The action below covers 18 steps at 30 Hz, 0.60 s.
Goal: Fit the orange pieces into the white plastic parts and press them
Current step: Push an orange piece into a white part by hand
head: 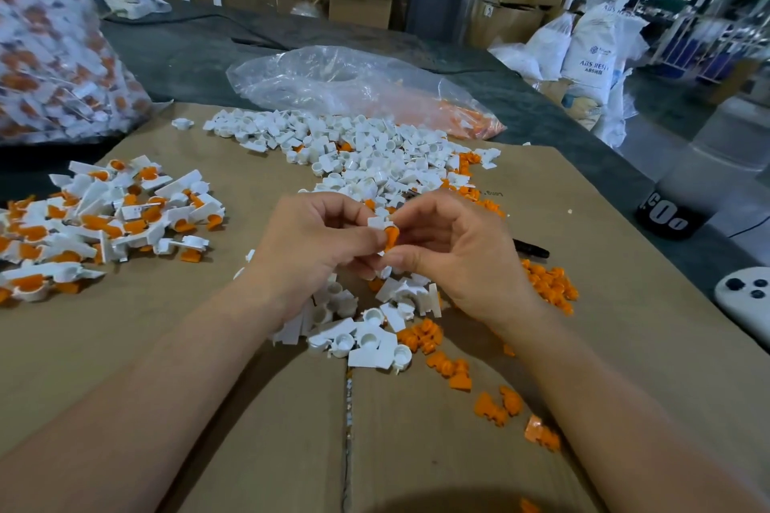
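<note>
While both hands are bunched together over the middle of the cardboard point(166, 346), the left hand point(316, 246) pinches a white part point(377, 222) and the right hand point(454, 258) pinches the orange piece point(391, 238) against it. The orange piece sits just below-right of the white part, touching it, long axis roughly upright. Right fingertips are nearer to it, so the press likely goes from that side toward the left thumb. Seated or not: can't tell, fingers hide the joint. Loose white parts point(375, 162) lie toward the far edge, loose orange pieces point(550, 283) near the right edge, the finished pile point(104, 217) at the left edge.
</note>
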Motion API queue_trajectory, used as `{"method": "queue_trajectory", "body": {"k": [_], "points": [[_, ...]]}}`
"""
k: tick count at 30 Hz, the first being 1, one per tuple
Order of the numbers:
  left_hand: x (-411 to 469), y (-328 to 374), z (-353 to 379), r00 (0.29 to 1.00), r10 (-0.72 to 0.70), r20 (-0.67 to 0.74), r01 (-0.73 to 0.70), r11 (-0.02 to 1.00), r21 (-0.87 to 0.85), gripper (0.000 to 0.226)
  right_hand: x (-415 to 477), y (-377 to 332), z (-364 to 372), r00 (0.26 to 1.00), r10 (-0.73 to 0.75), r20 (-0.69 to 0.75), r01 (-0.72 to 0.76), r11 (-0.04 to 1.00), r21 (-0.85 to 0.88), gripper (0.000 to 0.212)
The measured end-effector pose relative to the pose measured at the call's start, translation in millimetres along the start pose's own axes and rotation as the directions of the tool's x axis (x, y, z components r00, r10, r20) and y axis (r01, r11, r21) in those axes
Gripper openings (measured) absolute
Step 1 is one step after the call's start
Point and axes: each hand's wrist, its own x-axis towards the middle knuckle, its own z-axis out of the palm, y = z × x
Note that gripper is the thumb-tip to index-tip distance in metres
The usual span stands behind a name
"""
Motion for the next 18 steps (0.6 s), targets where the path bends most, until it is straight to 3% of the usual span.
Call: {"method": "queue_trajectory", "body": {"k": [6, 18], "points": [[1.0, -0.5, -0.7, 0.999, -0.032, 0.010, 0.033, 0.999, -0.013, 0.010, -2.0, 4.9, 2.0, 0.991, -0.126, -0.053, 0.126, 0.992, -0.002, 0.030], [2.8, -4.0, -2.4, 0.998, -0.061, 0.017, 0.061, 0.998, 0.007, 0.014, 0.0, 6.6, -2.4, 0.990, -0.141, -0.006, 0.140, 0.987, -0.081, 0.031]]}}
